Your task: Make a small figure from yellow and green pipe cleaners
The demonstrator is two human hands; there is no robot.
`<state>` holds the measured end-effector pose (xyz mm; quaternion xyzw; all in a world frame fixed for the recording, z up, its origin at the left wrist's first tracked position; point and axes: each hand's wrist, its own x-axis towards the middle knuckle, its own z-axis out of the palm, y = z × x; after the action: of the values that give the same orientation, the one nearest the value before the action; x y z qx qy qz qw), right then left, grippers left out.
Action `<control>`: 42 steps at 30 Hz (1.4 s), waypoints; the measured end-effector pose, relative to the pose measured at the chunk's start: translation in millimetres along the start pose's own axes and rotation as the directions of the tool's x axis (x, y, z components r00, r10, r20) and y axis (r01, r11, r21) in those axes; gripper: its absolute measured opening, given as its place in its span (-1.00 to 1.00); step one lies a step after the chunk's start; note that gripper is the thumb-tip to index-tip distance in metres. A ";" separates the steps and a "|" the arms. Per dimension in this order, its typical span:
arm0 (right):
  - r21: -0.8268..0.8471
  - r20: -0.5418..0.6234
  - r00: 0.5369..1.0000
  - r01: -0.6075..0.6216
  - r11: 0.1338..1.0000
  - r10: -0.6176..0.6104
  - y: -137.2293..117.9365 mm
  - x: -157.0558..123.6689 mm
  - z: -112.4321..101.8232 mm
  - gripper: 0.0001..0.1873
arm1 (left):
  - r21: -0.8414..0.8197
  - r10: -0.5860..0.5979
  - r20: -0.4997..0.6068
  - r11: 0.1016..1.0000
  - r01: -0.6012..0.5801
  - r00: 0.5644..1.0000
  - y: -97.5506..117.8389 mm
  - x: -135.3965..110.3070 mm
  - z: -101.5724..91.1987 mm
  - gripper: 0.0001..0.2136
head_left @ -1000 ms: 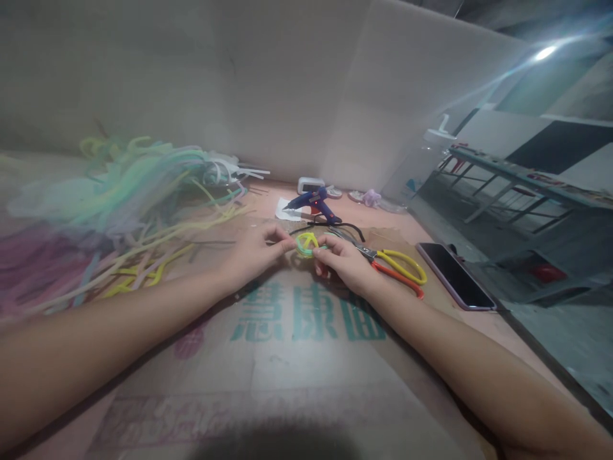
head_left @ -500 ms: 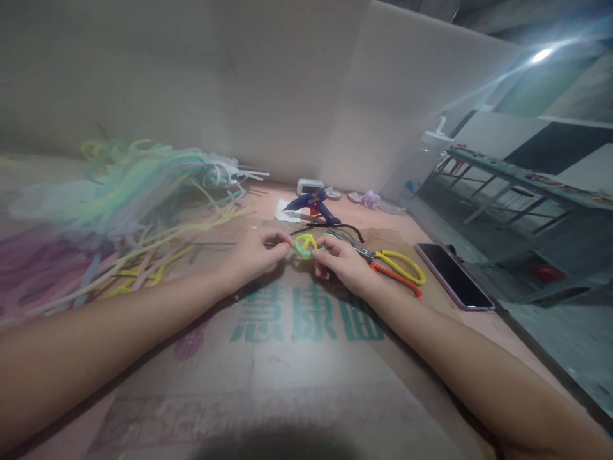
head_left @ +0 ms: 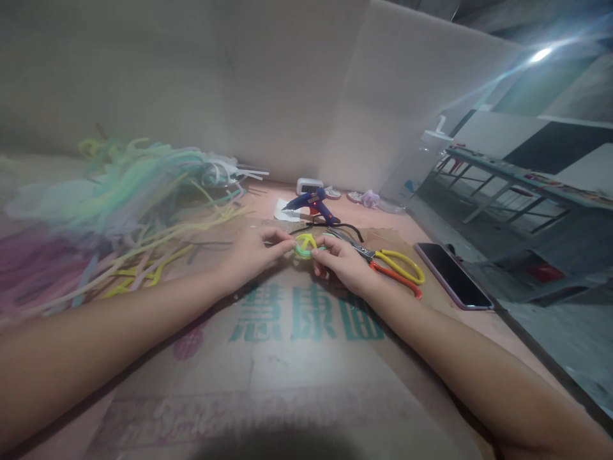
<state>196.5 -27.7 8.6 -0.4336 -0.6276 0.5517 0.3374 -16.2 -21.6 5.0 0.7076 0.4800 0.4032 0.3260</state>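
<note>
Two bare hands meet over a printed cardboard sheet (head_left: 287, 364) spread on the bench. At far left, a loose heap of pastel strands (head_left: 119, 191) lies across the bench, with a few yellow ones trailing toward the middle. The left hand (head_left: 253, 252) is closed to a pinch, thumb and forefinger gripping the left edge of a small yellow-and-green ring (head_left: 306, 245). The ring sits at the centre of the view, low over the cardboard; whether it touches the sheet cannot be told. Behind it, near the back wall, a blue glue gun (head_left: 311, 203) rests beside a white scrap. The right hand (head_left: 342, 262) is likewise curled, fingertips pinching the ring's right edge. Just beside that hand lie scissors (head_left: 397, 268) with one yellow and one orange handle loop. Farther right, a dark phone (head_left: 453, 275) lies flat near the bench edge.
</note>
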 end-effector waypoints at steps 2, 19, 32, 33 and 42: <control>-0.005 0.001 1.000 0.003 1.000 -0.003 -0.7 -0.3 0.1 -0.67 | 0.005 0.008 -0.009 1.000 -0.008 1.000 0.5 -0.1 -0.1 -0.69; 0.015 0.005 1.000 0.016 1.000 -0.016 -1.3 -0.9 0.2 -0.66 | 0.038 0.216 0.018 0.975 -0.217 0.976 -10.0 -0.1 6.2 -0.62; -0.003 0.024 0.998 0.051 0.999 -0.051 1.1 -1.2 -1.4 -0.59 | 0.067 0.244 0.126 0.965 -0.254 0.962 -3.7 -5.3 7.3 -0.57; 0.003 0.029 0.999 0.046 0.999 -0.046 1.6 -1.0 -1.5 -0.59 | 0.075 0.232 0.113 0.968 -0.241 0.966 -4.3 -5.4 7.7 -0.59; 0.062 0.073 0.996 0.047 0.997 -0.052 8.1 2.4 -5.2 -0.55 | 0.167 0.379 0.200 0.896 -0.413 0.903 -10.4 -2.5 7.8 -0.75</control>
<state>201.7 -23.2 1.3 -0.3867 -0.6335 0.5775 0.3400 -14.2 -21.1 -8.0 0.8509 0.3363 0.3504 0.2003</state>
